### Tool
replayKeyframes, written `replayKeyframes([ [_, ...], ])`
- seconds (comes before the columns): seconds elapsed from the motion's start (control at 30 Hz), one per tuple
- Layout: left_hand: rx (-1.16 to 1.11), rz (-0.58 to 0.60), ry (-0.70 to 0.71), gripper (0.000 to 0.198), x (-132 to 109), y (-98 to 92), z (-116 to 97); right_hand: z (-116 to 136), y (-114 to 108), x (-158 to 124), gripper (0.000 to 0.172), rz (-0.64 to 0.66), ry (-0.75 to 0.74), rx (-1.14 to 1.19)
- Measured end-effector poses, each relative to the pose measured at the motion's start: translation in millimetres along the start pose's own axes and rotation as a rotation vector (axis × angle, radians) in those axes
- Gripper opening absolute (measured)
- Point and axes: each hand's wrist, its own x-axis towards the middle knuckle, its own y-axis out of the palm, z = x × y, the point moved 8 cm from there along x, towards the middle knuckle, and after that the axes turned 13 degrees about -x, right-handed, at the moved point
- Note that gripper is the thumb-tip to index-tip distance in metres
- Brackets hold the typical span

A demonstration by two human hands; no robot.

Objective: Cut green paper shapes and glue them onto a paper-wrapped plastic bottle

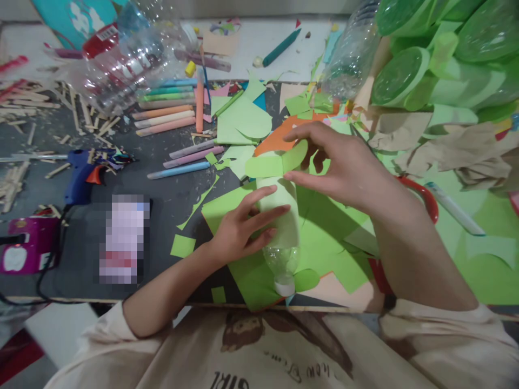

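Observation:
A clear plastic bottle wrapped in pale green paper (279, 216) lies with its white cap (284, 286) towards me. My left hand (247, 229) rests over the wrapped side, fingers bent across it, holding it down. Across the far end of the bottle sits a bright green rounded paper strip (264, 166). A second green rounded paper piece (295, 155) angles up beside it, between the thumb and fingers of my right hand (334, 162). Under the bottle are green paper sheets (239, 259). Another green rounded piece (307, 280) lies next to the cap.
To the left are a blue glue gun (79, 175), a phone (125, 237) and a purple box (28, 246) with a cable. Markers (166, 116), wooden sticks and paper scraps lie beyond. Green-wrapped bottles (446, 81) stand at upper right, near red-handled scissors (424, 197) and crumpled brown paper (466, 148).

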Motion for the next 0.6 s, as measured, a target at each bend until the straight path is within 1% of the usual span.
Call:
replayKeyframes([
  [0.07,0.002,0.001,0.003,0.040,0.3,-0.6,-0.1,0.9,-6.7,-2.0,0.044,0.029,0.006,0.031],
  [0.1,0.004,-0.003,0.004,0.040,0.5,-1.3,-0.1,1.9,-10.6,-3.3,0.045,0.044,0.008,0.054],
  [0.23,0.007,0.000,0.002,0.040,0.8,-3.0,-0.1,9.8,-21.1,-7.7,0.038,0.097,-0.025,0.152],
  [0.3,0.003,0.009,0.002,0.041,1.0,-3.2,-0.3,13.5,-18.1,-9.2,0.040,0.143,-0.052,0.153],
  [0.4,-0.023,0.012,0.004,0.042,1.7,-3.9,-0.7,12.6,-10.2,-10.0,0.046,0.187,-0.065,0.089],
  [0.5,-0.034,0.004,0.008,0.041,3.2,-4.7,-1.6,10.5,-8.7,-9.4,0.048,0.155,-0.091,0.016],
  [0.6,-0.021,0.007,0.016,0.036,4.6,-4.6,-3.0,11.3,-9.4,-9.6,0.049,0.141,-0.114,-0.029],
])
